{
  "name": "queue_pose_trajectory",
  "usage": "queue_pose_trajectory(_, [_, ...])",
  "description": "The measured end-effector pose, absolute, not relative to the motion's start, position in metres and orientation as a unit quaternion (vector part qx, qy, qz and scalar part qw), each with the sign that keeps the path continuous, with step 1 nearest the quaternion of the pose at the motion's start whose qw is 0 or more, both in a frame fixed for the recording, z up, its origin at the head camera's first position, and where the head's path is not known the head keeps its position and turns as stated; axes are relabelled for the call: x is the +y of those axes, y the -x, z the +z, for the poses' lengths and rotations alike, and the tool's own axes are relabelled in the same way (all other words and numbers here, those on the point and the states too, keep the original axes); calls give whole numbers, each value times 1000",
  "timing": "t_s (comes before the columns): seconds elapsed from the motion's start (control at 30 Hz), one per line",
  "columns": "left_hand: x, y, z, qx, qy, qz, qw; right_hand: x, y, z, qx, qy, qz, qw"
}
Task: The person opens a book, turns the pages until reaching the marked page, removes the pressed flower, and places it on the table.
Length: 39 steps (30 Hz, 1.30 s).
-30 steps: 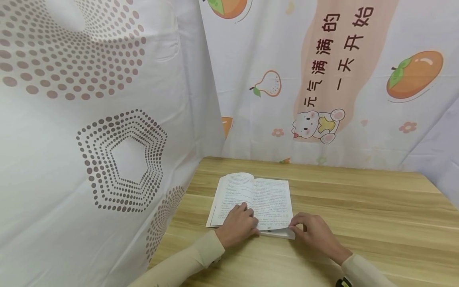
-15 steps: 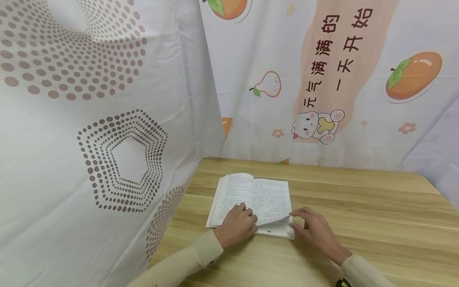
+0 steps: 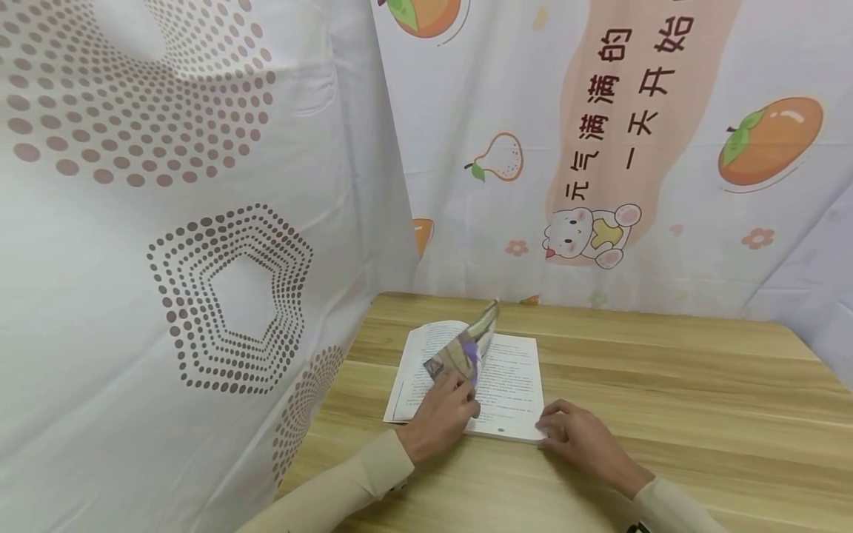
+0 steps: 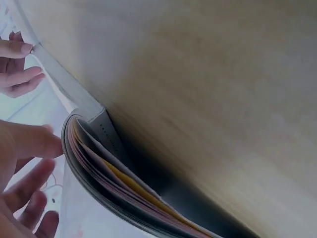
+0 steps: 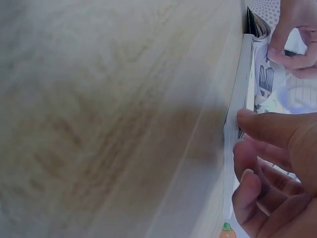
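Head view: book [image 3: 516, 381] open on surface [image 3: 673, 392]; left hand [image 3: 441, 416] rests on it, fingers loose, partly hiding raised colour page [image 3: 460, 351]; right hand [image 3: 578, 438] at edge, can't tell if fingers grip.

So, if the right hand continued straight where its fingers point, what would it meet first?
Most likely the open book: the right hand seems to touch its near right corner, though depth is unclear.

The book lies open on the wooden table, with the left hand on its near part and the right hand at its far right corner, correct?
Not quite: the head view shows the right hand at the near right corner. The book does lie open on the wooden table, with the left hand on its near part.
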State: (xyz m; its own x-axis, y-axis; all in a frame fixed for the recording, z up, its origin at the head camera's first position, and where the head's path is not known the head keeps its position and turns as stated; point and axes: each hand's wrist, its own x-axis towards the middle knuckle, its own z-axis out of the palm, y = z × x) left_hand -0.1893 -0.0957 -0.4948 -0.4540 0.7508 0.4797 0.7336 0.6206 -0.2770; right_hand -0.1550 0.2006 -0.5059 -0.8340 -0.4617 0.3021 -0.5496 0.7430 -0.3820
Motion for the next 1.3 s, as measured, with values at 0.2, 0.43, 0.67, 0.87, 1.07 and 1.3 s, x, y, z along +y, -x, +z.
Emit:
queue_pose_trajectory(0.2, [-97, 185, -500, -857, 445, 35, 258, 199, 156, -504, -920, -299, 228, 110])
queue_pose_trajectory(0.43, [-95, 184, -504, -867, 438, 50, 233, 196, 156, -499, -917, -306, 228, 115])
queue_pose_trajectory(0.67, [-94, 184, -504, -867, 440, 62, 225, 196, 156, -499, -915, -299, 243, 115])
queue_pose_trajectory(0.87, [-91, 185, -502, -873, 435, 66, 213, 197, 157, -499, -909, -301, 263, 120])
queue_pose_trajectory(1.07, [-91, 186, -503, -876, 430, 60, 210, 199, 157, -495, -911, -267, 295, 104])
queue_pose_trajectory(1.3, [-90, 183, -495, -893, 411, 49, 178, 198, 158, -490, -909, -260, 306, 115])
